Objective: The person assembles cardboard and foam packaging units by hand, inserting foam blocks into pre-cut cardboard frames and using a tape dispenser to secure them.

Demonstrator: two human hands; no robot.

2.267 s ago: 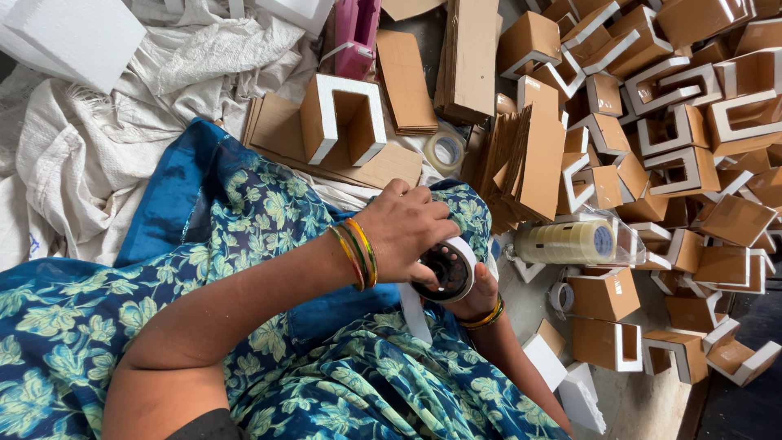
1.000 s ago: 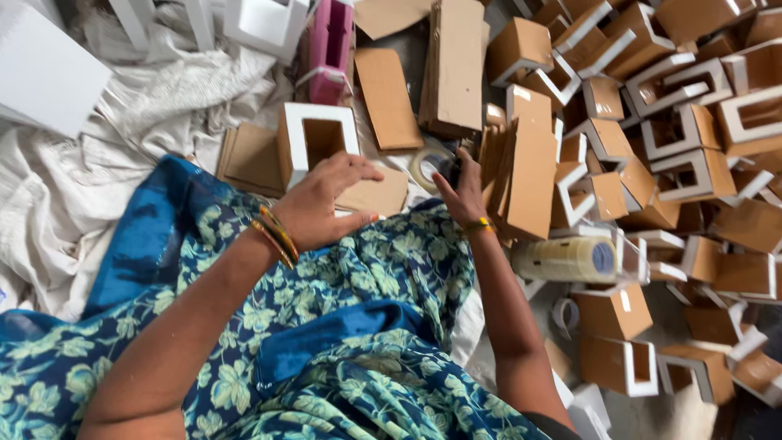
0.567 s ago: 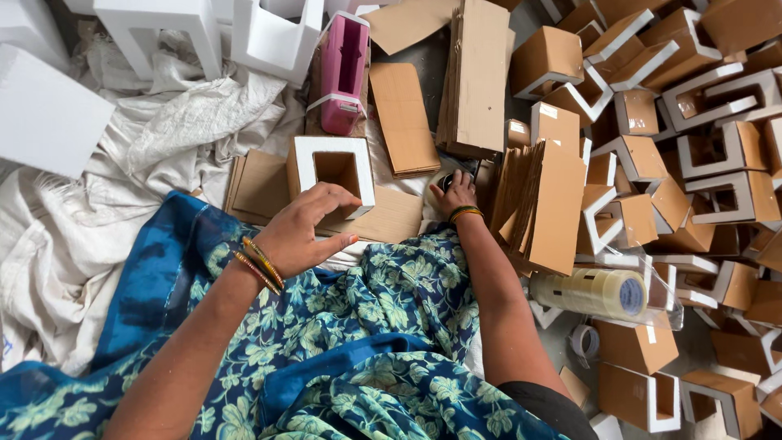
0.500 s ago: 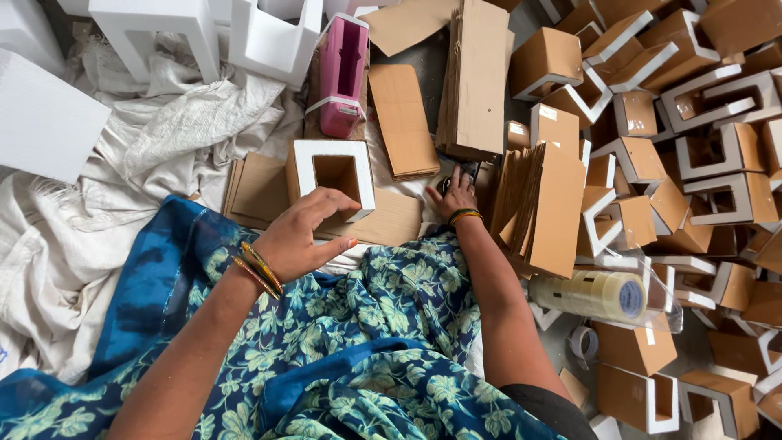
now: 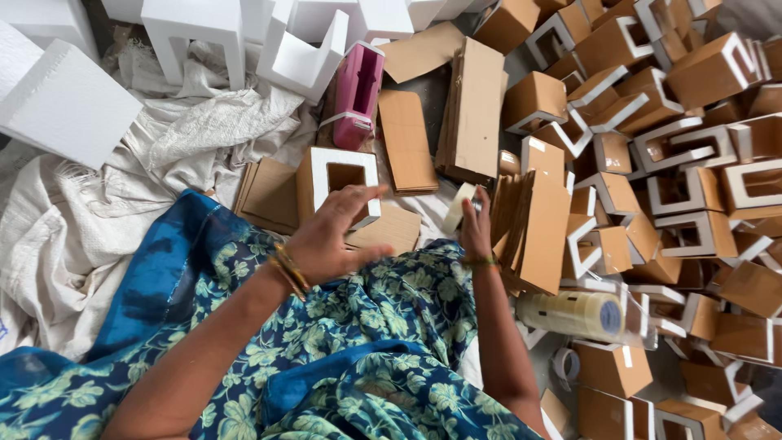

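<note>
Head view: right hand [image 5: 475,232] pinches a tape roll [image 5: 458,209] on edge beside the leaning cardboard sheets [image 5: 533,232], likely for easy grip, while left hand [image 5: 330,236], fingers spread and empty, hovers over the cardboard-wrapped foam block [image 5: 336,186] near her lap.

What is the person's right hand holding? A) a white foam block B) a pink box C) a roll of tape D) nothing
C: the right hand grips a roll of tape beside the stack of cardboard sheets, while the left hand hovers open near a foam-lined box.
</note>
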